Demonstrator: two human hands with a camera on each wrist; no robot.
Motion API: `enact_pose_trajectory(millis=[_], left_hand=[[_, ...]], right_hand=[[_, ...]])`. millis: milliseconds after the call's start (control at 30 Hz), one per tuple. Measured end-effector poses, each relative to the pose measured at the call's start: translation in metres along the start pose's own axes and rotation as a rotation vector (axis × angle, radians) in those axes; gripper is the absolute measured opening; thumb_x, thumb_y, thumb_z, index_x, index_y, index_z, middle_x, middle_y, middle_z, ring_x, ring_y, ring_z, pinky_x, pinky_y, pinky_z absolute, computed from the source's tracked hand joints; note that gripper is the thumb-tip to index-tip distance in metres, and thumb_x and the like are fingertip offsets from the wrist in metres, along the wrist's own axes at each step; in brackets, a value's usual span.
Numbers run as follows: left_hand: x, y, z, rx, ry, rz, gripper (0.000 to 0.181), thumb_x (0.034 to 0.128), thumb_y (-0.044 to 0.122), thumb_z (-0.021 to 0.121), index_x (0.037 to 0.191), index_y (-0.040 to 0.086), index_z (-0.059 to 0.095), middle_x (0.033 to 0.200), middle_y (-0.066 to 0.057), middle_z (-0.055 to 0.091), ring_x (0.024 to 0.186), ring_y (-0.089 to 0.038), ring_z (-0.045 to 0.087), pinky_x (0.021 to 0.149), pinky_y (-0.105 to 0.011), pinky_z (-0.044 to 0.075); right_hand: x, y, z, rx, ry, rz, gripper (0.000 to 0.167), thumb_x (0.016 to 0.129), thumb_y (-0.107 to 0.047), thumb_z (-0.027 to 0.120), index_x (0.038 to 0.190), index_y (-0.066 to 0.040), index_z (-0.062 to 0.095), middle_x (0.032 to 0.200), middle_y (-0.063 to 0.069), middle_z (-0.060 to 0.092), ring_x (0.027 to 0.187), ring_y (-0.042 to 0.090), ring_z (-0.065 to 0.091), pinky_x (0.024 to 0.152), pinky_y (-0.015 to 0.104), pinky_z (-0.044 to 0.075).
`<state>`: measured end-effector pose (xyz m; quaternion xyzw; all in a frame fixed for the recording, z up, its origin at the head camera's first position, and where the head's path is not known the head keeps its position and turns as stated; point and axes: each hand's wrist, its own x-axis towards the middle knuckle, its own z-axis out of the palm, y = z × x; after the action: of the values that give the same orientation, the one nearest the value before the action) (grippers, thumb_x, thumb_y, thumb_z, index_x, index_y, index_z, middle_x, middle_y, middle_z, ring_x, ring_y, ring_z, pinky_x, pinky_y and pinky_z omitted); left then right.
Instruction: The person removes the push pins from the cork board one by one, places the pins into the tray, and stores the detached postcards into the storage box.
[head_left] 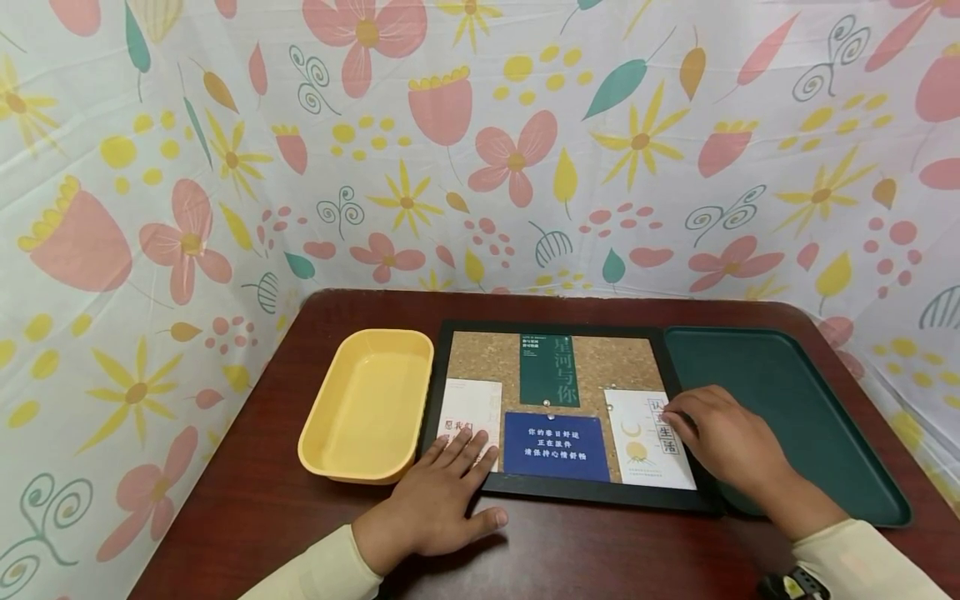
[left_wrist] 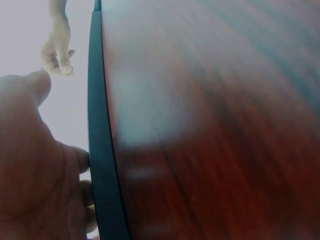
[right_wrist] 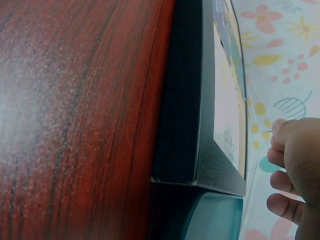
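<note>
1. We have a dark red table (head_left: 570, 567) across the lower half of the head frame.
2. Our cork board (head_left: 480, 354), lower center, bears 4 cards; it probably needs to stay still.
3. The green tray (head_left: 750, 367) lies lower right, just beside the board.
4. The yellow tray (head_left: 363, 417) sits lower left.
5. Our left hand (head_left: 438, 504), bottom left of center, lies with fingers extended, grasping nothing, over the left card; flat pressure should steady things.
6. Our right hand (head_left: 723, 433), right of center, pinches what looks like a pin.
7. The moon-printed card (head_left: 645, 450), beneath those fingertips, should lie straight.
8. The pin (right_wrist: 270, 131) is best aimed squarely at the cork; whether it touches, we cannot tell.
</note>
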<state>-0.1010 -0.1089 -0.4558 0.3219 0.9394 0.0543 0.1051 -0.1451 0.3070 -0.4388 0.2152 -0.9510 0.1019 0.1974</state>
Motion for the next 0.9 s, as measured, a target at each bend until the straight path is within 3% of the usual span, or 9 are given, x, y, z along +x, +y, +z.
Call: enact_pose_trajectory(millis=[600, 900], left_hand=[[0.001, 0.0, -0.001, -0.008, -0.016, -0.01, 0.086, 0.0995, 0.076, 0.024, 0.165, 0.021, 0.022, 0.171, -0.002, 0.009, 0.157, -0.023, 0.003, 0.124, -0.05, 0.01], [0.001, 0.0, 0.0, -0.004, -0.003, -0.008, 0.086, 0.0996, 0.076, 0.025, 0.165, 0.02, 0.023, 0.171, -0.003, 0.011, 0.157, -0.024, 0.004, 0.124, -0.05, 0.011]], right_hand=[[-0.007, 0.009, -0.003, -0.034, 0.023, -0.002, 0.017, 0.084, -0.016, 0.084, 0.098, -0.011, 0.077, 0.1, 0.007, 0.073, 0.102, 0.031, 0.063, 0.068, 0.051, 0.055], [-0.011, 0.015, -0.006, -0.028, 0.003, 0.039, 0.016, 0.085, -0.016, 0.084, 0.099, -0.013, 0.077, 0.104, 0.007, 0.073, 0.104, 0.032, 0.062, 0.064, 0.05, 0.055]])
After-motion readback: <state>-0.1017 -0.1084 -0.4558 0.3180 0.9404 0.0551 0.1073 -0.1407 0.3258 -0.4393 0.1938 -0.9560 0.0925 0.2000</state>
